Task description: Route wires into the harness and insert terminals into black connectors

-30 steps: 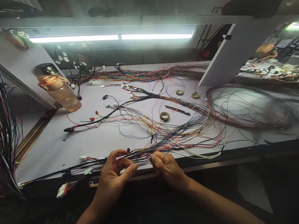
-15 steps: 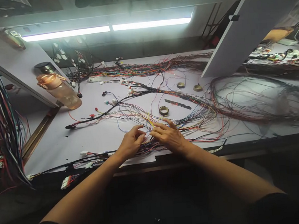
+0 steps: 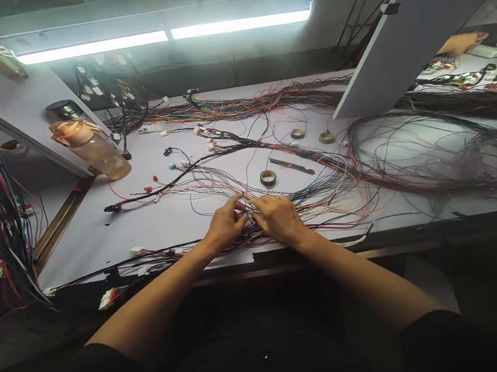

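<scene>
Over the loose wires [image 3: 314,210] near the table's front edge, my two hands work close together. My left hand [image 3: 227,226] is closed, thumb and forefinger pinching a few thin wires. Just right of it, my right hand [image 3: 280,221] bends its fingers down onto the same wires, its thumb turned towards the left hand. The exact wires between the fingertips are partly hidden. A branched wiring harness [image 3: 228,148] with black wrapping and small connectors lies beyond them. A roll of tape [image 3: 267,177] and a dark flat blade-like tool [image 3: 292,166] lie behind my right hand.
Two more tape rolls, one of them a thin roll [image 3: 298,133], lie further back. A drink bottle [image 3: 90,147] leans at the left. A white divider panel [image 3: 376,55] stands at the right, and a hanging wire bundle [image 3: 1,211] fills the left edge. White connectors [image 3: 106,299] overhang the front edge.
My hands have drawn closer together. The right fingers have curled down from a more spread pose, and the left thumb and forefinger have come together on the wires. The view has shifted slightly.
</scene>
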The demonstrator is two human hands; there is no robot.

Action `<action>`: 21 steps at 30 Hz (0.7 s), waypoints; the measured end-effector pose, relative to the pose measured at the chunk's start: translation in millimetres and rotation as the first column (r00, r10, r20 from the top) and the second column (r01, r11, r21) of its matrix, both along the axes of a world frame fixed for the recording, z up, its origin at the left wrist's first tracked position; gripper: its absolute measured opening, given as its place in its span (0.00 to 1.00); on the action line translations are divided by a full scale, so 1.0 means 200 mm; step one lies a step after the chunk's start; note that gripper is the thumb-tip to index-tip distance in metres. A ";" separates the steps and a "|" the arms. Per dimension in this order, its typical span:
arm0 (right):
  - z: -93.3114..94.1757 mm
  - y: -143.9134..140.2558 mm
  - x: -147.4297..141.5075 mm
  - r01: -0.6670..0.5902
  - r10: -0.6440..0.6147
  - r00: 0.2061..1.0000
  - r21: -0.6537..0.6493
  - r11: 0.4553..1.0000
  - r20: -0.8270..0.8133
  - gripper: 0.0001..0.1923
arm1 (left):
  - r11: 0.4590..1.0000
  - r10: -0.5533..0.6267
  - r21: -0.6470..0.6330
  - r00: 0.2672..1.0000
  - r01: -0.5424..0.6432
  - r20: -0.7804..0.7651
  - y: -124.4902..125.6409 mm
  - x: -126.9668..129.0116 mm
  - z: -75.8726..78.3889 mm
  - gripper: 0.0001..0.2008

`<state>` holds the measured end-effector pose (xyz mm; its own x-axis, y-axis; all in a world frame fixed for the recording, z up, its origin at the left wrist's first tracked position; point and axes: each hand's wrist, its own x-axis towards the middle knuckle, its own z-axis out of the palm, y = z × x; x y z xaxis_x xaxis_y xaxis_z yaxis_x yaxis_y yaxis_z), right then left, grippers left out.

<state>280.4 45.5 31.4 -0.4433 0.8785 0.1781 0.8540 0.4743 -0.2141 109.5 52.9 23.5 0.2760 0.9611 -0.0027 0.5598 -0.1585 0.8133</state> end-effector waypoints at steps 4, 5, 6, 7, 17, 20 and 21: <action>0.01 0.10 -0.08 0.062 -0.059 0.998 -0.083 0.995 0.030 0.11 | 1.000 -0.002 -0.007 1.000 0.002 -0.001 0.00 0.00 -0.01 0.29; 0.01 0.11 -0.09 0.071 -0.070 0.997 -0.087 0.994 0.010 0.10 | 1.000 0.000 -0.014 1.000 0.000 -0.004 0.00 0.00 0.00 0.29; 0.00 0.12 -0.09 0.086 -0.087 0.996 -0.089 0.992 -0.017 0.09 | 1.000 0.008 -0.019 1.000 -0.008 -0.010 0.00 0.00 0.00 0.29; -0.02 0.13 -0.09 0.105 -0.110 0.993 -0.090 0.990 -0.052 0.08 | 1.000 0.017 -0.021 1.000 -0.018 -0.018 0.00 0.00 0.00 0.29; -0.12 0.12 0.02 0.293 -0.301 0.704 -0.123 0.948 -0.643 0.12 | 0.992 0.110 0.095 0.940 -0.083 -0.323 0.10 0.17 0.06 0.36; -0.14 0.10 0.02 0.298 -0.321 0.574 -0.173 0.939 -0.753 0.14 | 0.997 0.081 0.001 0.977 -0.082 -0.195 0.16 0.20 0.06 0.34; -0.15 0.10 0.02 0.295 -0.325 0.535 -0.188 0.937 -0.780 0.14 | 0.996 0.067 -0.042 0.988 -0.074 -0.140 0.18 0.20 0.06 0.33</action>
<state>284.1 65.1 2.1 0.1630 0.9441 0.2865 0.4273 0.1942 -0.8830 150.0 88.7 35.7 0.2016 0.9761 -0.0813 0.6758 -0.0786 0.7329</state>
